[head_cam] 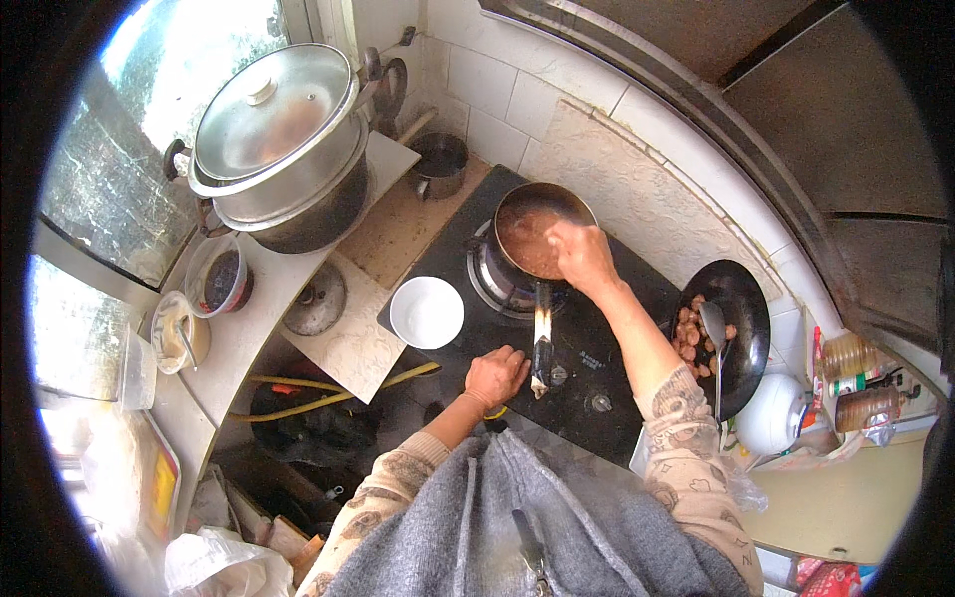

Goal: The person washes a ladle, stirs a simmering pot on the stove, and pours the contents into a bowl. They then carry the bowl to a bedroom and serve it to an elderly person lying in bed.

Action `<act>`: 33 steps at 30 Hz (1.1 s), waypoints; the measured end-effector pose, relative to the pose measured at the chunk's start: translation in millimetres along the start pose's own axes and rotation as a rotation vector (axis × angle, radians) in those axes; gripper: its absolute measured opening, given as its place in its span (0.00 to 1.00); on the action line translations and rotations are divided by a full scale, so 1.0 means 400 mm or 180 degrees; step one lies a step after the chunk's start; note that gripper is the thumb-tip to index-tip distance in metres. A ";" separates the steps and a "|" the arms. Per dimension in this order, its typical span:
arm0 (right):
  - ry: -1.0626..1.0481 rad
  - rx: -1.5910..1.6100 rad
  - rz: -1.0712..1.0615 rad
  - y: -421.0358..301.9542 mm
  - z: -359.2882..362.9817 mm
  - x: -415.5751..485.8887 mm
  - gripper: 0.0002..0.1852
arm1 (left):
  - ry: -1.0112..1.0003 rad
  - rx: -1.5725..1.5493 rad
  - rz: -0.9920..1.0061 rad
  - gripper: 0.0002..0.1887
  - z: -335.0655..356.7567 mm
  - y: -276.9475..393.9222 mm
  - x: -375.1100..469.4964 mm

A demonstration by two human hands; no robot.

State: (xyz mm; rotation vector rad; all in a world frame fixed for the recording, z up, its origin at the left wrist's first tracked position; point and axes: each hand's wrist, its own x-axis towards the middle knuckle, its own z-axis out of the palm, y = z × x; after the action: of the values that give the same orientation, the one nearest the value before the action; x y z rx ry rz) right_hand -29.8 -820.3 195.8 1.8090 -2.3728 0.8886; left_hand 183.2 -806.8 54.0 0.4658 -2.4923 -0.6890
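Over a small saucepan (533, 239) of brownish liquid, my right hand (583, 254) is held with bent fingers at the near right rim. Whether it grips a utensil cannot be made out; the hand is blurred. The pan sits on the left burner (485, 280) of a black glass gas hob (515, 332), its worn handle (543, 343) pointing towards me. My left hand (497, 375) rests with curled fingers at the hob's front edge, just left of the handle's end. A white bowl (427, 313) stands left of the burner.
At right, a black wok (750, 358) holds sliced brown pieces (689, 336) and a metal spatula (714, 324). A large lidded steamer pot (276, 164) stands on the left ledge, near a plastic tub (216, 276) of dark contents. Another small pot (440, 164) occupies the back corner.
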 end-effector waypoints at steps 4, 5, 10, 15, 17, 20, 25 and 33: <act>-0.0674 -0.0550 0.0088 0.031 -0.060 -0.039 0.04 | 0.0035 -0.0028 0.0005 0.08 0.002 0.000 0.001; -0.0527 -0.0660 0.0326 0.039 -0.077 -0.037 0.04 | 0.0025 -0.0032 0.0001 0.08 0.003 0.001 0.001; 0.0268 -0.0204 0.0316 -0.003 -0.030 0.019 0.04 | 0.0080 -0.0020 0.0047 0.08 0.004 0.002 0.002; -0.0737 -0.0206 -0.0043 -0.029 -0.062 -0.015 0.04 | -0.0012 -0.0043 0.0035 0.08 0.001 -0.002 0.001; -0.0979 -0.0805 0.0346 -0.010 -0.109 -0.021 0.05 | -0.0022 -0.0012 -0.0014 0.08 0.001 0.000 0.000; -0.0314 -0.1386 0.0588 -0.001 -0.110 0.005 0.04 | -0.0069 -0.0008 -0.0043 0.08 0.000 0.004 -0.001; -0.0198 -0.0047 -0.0098 -0.030 -0.026 0.000 0.04 | -0.0055 0.0020 -0.0012 0.08 0.000 0.002 0.003; 0.0300 -0.0905 0.0360 0.023 -0.057 -0.013 0.03 | 0.0023 -0.0030 -0.0003 0.08 0.005 0.001 -0.001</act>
State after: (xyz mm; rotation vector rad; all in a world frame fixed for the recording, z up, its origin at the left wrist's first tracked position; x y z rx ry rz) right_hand -43.6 -804.1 209.1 1.5094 -2.4158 0.5913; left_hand 182.2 -805.6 52.4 0.4655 -2.4814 -0.6979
